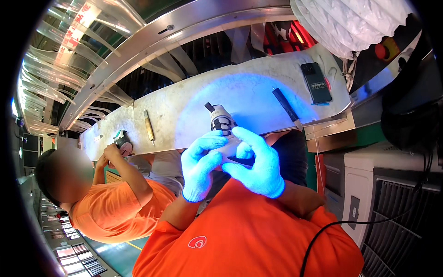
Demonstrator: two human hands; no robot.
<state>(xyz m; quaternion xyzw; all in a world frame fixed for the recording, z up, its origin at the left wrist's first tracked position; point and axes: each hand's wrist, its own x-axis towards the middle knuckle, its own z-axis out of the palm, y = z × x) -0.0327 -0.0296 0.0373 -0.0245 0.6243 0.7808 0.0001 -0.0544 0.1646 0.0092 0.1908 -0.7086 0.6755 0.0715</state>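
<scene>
1. We see a shoe [222,123] held over the near edge of the worktop [194,104], lit blue; only its laced top shows, since our gloves cover the rest.
2. Our left hand [199,166] is curled shut around the shoe's near side, fingers bent over it.
3. Our right hand [256,161] wraps it from the other side, closed; what lies beneath the palms we cannot make out.
4. On the worktop lie a dark-handled tool [286,108], a phone [316,82] and a wooden-handled tool [148,125].
5. A co-worker's hand [110,151] half hides another shoe [122,141].
</scene>
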